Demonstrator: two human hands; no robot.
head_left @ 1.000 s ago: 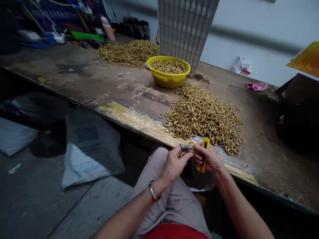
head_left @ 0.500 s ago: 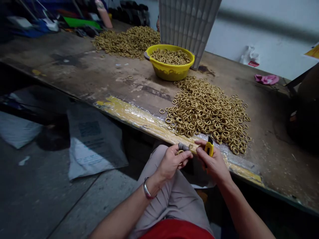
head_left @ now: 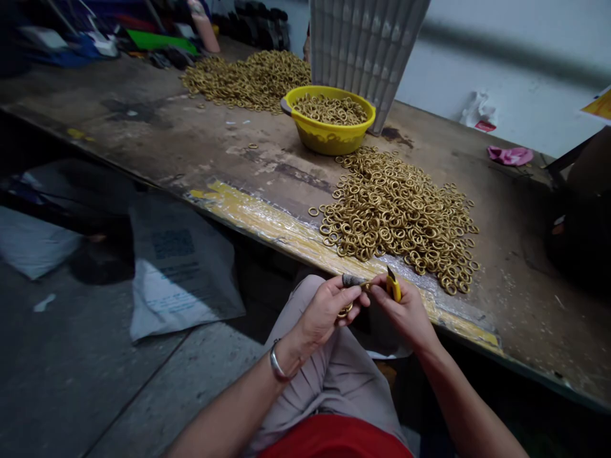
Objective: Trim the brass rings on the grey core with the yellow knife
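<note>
Brass-coloured ring [head_left: 344, 311] sat pinched in the left hand [head_left: 329, 308], fingers curled shut around it. A grey wrap [head_left: 353, 280] covered the tip of that hand's thumb. Right hand [head_left: 407, 313] was clamped on a yellow utility knife [head_left: 394, 289], blade end pointing up and away from the body. Both hands were held close together, fingertips meeting over the lap, just short of the bench edge; whether the blade touched the ring could not be told. A metal bangle [head_left: 277, 365] was on the left wrist.

Between the hands and the stock lay the bench edge, covered by a strip of yellow tape [head_left: 267, 224]. Just beyond it, a big loose heap of rings [head_left: 401, 219] was spread on the wooden workbench [head_left: 191, 146]. Behind the heap stood a yellow basin [head_left: 329, 135], filled with more rings. A white lattice crate [head_left: 365, 44] rose directly behind the basin. A second heap [head_left: 248, 76] lay farther back to the left.

A pink rag [head_left: 513, 154] lay well off to the right near the wall. A grey sack [head_left: 176, 267] lay flat on the floor, left of the knees.
</note>
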